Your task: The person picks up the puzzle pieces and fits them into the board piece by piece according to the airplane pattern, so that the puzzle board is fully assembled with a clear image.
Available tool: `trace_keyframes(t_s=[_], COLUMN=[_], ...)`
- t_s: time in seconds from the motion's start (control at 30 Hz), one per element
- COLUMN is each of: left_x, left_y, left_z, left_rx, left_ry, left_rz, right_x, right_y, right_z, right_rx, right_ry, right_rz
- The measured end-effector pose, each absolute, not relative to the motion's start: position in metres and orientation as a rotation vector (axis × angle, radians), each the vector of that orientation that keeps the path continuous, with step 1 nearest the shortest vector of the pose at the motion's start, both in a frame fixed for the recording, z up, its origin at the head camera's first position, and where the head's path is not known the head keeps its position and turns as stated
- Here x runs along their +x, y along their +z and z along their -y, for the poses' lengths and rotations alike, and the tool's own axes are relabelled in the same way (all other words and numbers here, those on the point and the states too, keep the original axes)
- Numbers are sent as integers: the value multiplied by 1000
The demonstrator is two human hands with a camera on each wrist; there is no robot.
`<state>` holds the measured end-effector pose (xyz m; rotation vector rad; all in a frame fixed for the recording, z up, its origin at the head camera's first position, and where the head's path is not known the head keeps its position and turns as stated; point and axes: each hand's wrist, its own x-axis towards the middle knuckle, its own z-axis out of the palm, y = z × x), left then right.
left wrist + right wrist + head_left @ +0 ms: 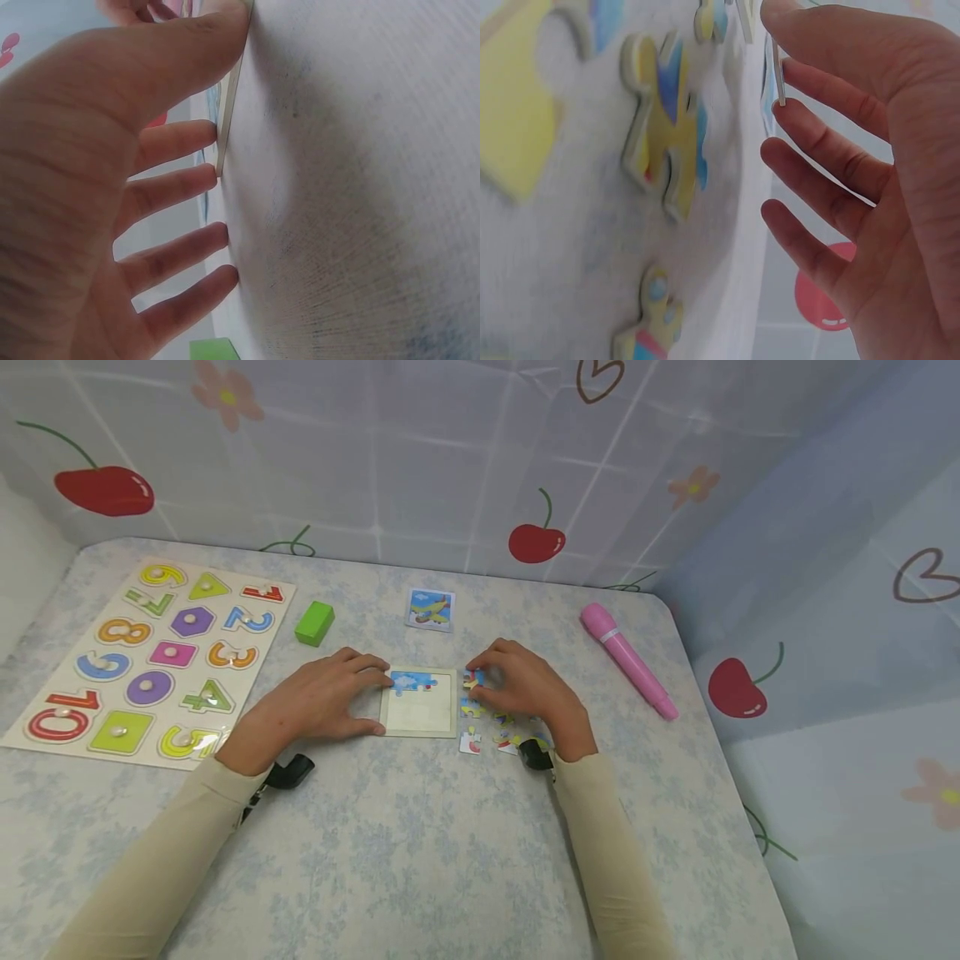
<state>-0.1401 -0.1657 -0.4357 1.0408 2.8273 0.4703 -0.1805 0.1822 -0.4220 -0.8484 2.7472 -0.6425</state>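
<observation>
A small square puzzle tray [454,714] lies mid-table, with blue-sky puzzle pieces [407,681] joined along its far left part. My left hand [318,697] steadies the tray, fingertips touching its left edge and thumb at the near left corner. In the left wrist view its fingers [176,184] are spread and fairly straight. Just right of the tray, my right hand [521,681] pinches a puzzle piece [473,678] between thumb and fingers; the right wrist view shows that piece edge-on. Loose jigsaw pieces [470,741] lie below this hand, some partly hidden by it and the wrist camera.
A picture card [431,611] with a yellow plane lies beyond the tray. To the left are a green block [314,623] and a number-and-shape board [172,656]. A pink microphone-like stick [630,662] lies at right. A patterned curtain [450,468] hangs behind the table.
</observation>
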Motion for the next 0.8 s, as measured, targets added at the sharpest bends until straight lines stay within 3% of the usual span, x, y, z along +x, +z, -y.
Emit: trace_keyframes(t_s=[0.8], left_x=[-140], left_y=[-435], left_z=[165], left_rx=[1037], left_ry=[459], left_rz=[-2836], right_x=[-177], right_y=[-430], right_z=[-154], right_rx=[-908], right_ry=[-610], right_rz=[-2749])
